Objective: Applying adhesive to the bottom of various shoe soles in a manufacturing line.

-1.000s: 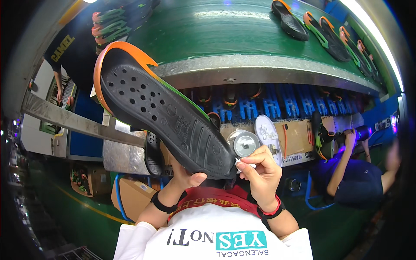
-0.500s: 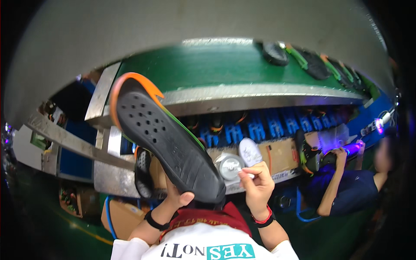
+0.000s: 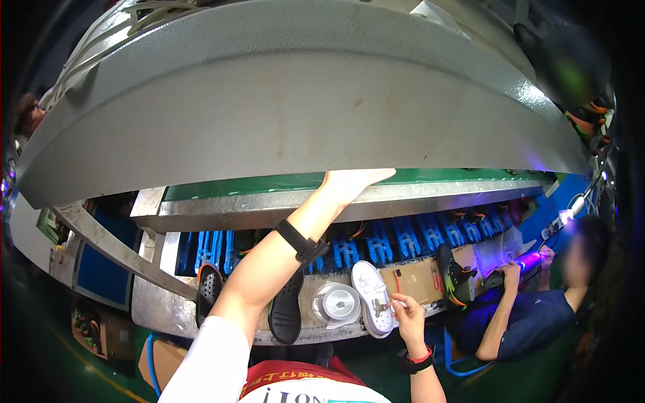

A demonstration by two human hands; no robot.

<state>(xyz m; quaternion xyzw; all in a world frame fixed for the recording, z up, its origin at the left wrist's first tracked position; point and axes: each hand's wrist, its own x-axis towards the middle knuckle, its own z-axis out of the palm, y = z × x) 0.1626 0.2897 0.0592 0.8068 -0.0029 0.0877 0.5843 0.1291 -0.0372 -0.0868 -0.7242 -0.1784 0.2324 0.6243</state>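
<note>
We see the left hand (image 3: 353, 183) stretched up and away from the body, fingers flat and spread wide, resting on the green conveyor belt (image 3: 269, 184) under the edge of a big grey metal hood (image 3: 295, 114); it grips nothing, and a black wristband (image 3: 300, 242) circles the forearm below it. The right hand (image 3: 408, 317) sits low near the body, its fingers pinched closed around a small thin tool (image 3: 388, 306) whose tip touches the white shoe sole (image 3: 373, 298) lying on the steel work shelf (image 3: 154, 305); we cannot tell what kind of tool it is. A red and black band (image 3: 420, 359) is on that wrist. Just left of the white sole stands a round white tub (image 3: 336, 303), and left of that lie two black perforated soles (image 3: 287, 312), one partly hidden behind the raised arm. Behind the shelf runs a row of blue plastic holders (image 3: 396, 236) below the belt's metal rim. Further along to the right, another person in a dark blue shirt (image 3: 531, 322) holds a shoe (image 3: 457, 274) under a violet light (image 3: 531, 258), well apart from our own hands.
</note>
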